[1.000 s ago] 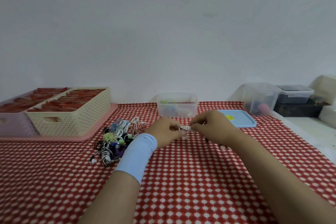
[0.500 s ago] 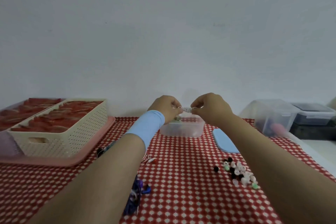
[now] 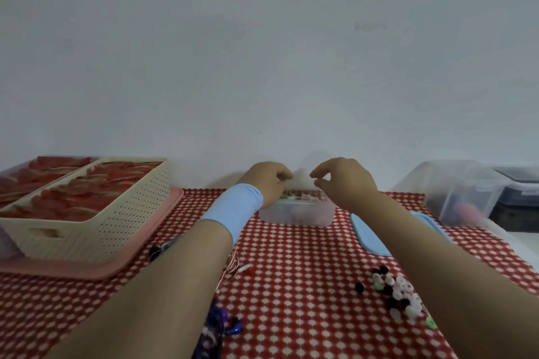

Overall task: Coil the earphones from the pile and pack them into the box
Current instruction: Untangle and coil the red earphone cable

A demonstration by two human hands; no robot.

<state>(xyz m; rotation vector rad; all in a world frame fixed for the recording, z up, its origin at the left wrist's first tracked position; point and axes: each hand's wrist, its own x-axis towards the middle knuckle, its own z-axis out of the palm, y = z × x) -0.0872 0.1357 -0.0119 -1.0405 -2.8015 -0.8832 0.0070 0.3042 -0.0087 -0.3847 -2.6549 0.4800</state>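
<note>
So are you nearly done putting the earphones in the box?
Not yet. A few coiled earphones already sit in the clear box. The left hand and right hand hover over it; the right hand's fingers look empty. More tangled earphones lie on the red checked cloth, waiting to be coiled.

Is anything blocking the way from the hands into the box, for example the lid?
Nothing visible does. The box is open, with the left hand and the right hand just above it. The lid lies on the cloth to its right, clear of the opening.
</note>
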